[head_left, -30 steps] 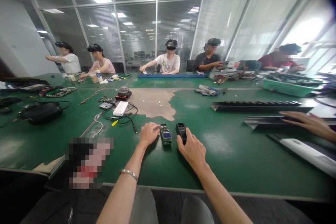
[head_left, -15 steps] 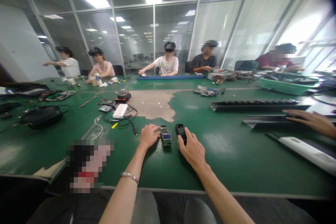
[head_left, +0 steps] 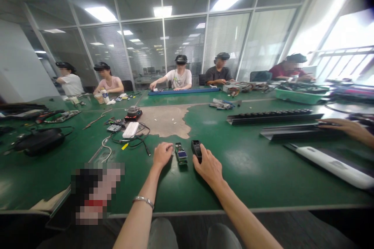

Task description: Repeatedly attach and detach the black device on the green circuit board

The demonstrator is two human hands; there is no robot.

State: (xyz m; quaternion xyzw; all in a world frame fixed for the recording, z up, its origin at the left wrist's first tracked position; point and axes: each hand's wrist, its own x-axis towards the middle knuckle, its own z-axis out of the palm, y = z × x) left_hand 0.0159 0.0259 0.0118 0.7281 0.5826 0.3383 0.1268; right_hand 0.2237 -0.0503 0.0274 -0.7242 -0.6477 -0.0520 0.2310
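A small green circuit board with a blue screen (head_left: 181, 154) lies on the green table (head_left: 248, 171) in front of me. My left hand (head_left: 162, 154) rests just left of it, fingers curled into a loose fist against its edge. To the right, my right hand (head_left: 208, 165) lies on the table with its fingers closed round the near end of a small black device (head_left: 196, 148). A silver bracelet (head_left: 143, 200) sits on my left wrist.
A white power bank (head_left: 130, 129) with tangled black cables lies to the far left of my hands. Long black rails (head_left: 271, 116) and a white bar (head_left: 330, 164) lie at the right, where another person's hand (head_left: 347, 127) rests. Several people sit along the far side.
My head has tilted up and turned a little, so the table scene sits lower and further left in view. Both hands stay at the board and the black device.
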